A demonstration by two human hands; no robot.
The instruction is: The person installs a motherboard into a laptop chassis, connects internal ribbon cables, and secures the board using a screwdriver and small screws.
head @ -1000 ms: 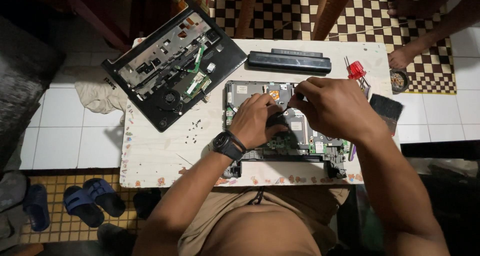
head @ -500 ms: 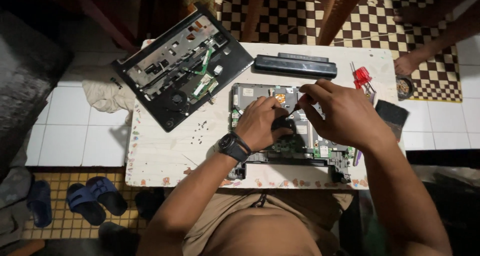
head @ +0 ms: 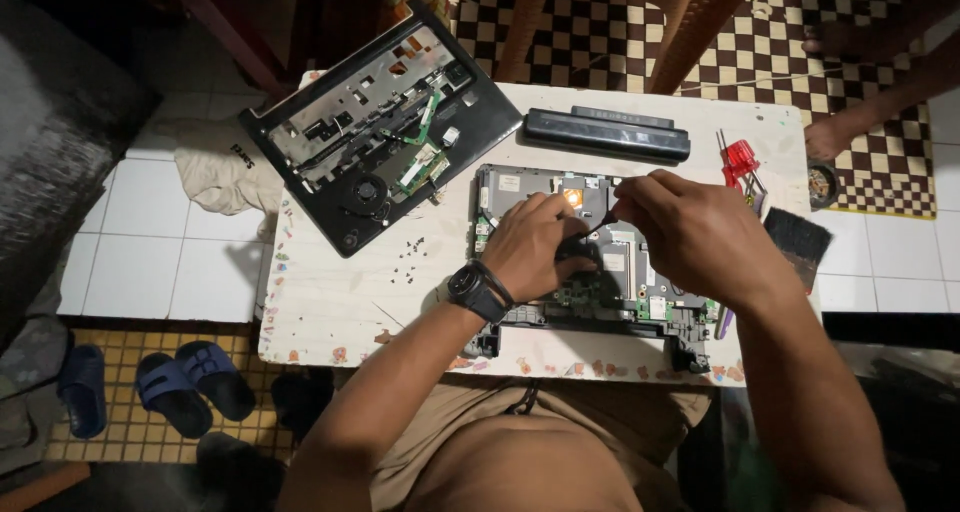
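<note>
I see the opened laptop base (head: 590, 262) lying on the white surface (head: 340, 292), circuit board exposed inside. My left hand (head: 535, 247) rests curled on the board, hiding what's beneath. My right hand (head: 690, 232) pinches a thin dark tool (head: 606, 215); its tip I can't make out.

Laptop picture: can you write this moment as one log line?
left hand: on open laptop base | right hand: pinching small dark tool over it | table: loose screws, battery, removed cover
</note>
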